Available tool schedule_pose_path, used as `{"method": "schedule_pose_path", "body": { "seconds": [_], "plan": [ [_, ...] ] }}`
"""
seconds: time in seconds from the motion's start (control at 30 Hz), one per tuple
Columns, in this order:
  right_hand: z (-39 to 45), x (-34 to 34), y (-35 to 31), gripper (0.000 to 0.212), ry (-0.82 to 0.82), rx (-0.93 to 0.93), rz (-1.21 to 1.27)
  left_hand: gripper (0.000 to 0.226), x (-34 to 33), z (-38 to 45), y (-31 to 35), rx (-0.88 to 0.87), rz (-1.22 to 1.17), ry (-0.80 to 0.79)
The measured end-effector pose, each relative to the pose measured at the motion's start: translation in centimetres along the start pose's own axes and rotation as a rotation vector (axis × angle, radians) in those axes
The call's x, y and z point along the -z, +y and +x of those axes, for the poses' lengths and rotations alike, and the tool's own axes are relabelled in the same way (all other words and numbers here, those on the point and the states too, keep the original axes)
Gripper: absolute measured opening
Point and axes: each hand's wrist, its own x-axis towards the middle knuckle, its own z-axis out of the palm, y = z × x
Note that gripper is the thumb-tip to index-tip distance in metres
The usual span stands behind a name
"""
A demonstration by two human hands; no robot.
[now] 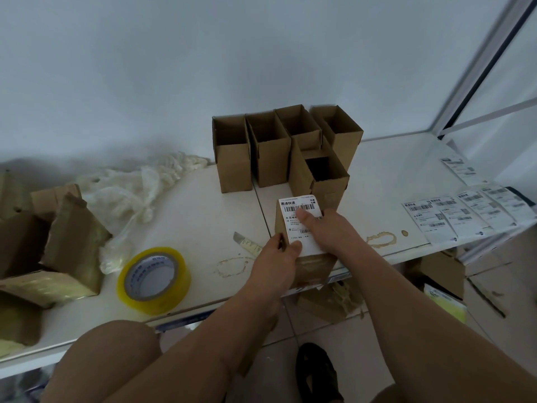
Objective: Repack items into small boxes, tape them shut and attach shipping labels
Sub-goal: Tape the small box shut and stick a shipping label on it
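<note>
At the counter's near edge, a small sealed box (312, 266) is gripped at its left side by the left hand (276, 257), while a white shipping label (300, 222) is pressed onto its top by the right hand (328, 231), thumb flat. On the white counter (203, 205), a yellow tape roll (154, 280) lies left, spare labels (465, 212) right. Farther back, open boxes (284, 146) are lined against a pale wall.
</note>
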Motion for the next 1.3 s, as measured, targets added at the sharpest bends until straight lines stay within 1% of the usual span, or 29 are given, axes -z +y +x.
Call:
{"method": "schedule_pose_path", "body": {
  "seconds": [0.17,0.33,0.5,0.57,0.63,0.7,0.77,0.87,0.93,1.07,1.13,1.23,1.3],
  "plan": [
    [0.1,0.0,0.1,0.06,0.005,-0.026,0.045,0.038,0.0,0.1,0.0,0.004,-0.002,0.0],
    [0.0,0.1,0.2,0.064,-0.005,-0.036,0.073,0.041,0.0,-0.2,0.1,-0.011,0.006,0.008],
    [-0.3,0.3,-0.1,0.063,-0.004,-0.043,0.04,0.045,0.4,-0.7,-0.2,-0.005,0.035,-0.017],
    [-0.7,0.5,-0.7,0.071,0.024,-0.042,-0.073,0.045,0.6,-0.8,-0.3,-0.01,0.043,-0.015],
    [-1.4,0.8,-1.7,0.078,0.123,-0.023,-0.261,0.042,0.8,-0.7,-0.2,-0.001,0.033,-0.015],
    [-2.2,1.0,-3.0,0.076,0.212,0.037,-0.395,0.032,0.7,-0.9,0.0,0.0,0.035,-0.026],
    [-2.5,1.0,-4.2,0.076,0.21,0.094,-0.454,0.028,0.6,-0.9,0.0,-0.011,0.037,-0.033],
    [-1.8,0.3,-5.0,0.082,0.163,0.094,-0.441,0.028,0.6,-1.0,0.1,-0.03,0.04,-0.036],
    [-1.3,0.0,-5.0,0.084,0.158,0.071,-0.399,0.032,0.7,-0.9,0.1,-0.017,0.003,-0.049],
    [-0.7,-0.8,-4.1,0.072,0.188,0.046,-0.311,0.034,0.8,-0.6,-0.1,-0.027,-0.052,-0.088],
    [-0.5,-1.2,-3.8,0.071,0.197,0.023,-0.287,0.035,0.7,-0.4,-0.3,-0.022,-0.066,-0.086],
    [-0.3,-1.5,-3.8,0.075,0.219,0.006,-0.322,0.043,0.6,-0.3,-0.3,-0.002,-0.086,-0.086],
    [-0.2,-1.5,-3.9,0.08,0.216,-0.024,-0.381,0.042,0.4,-0.3,-0.3,0.015,-0.101,-0.081]
  ]
}}
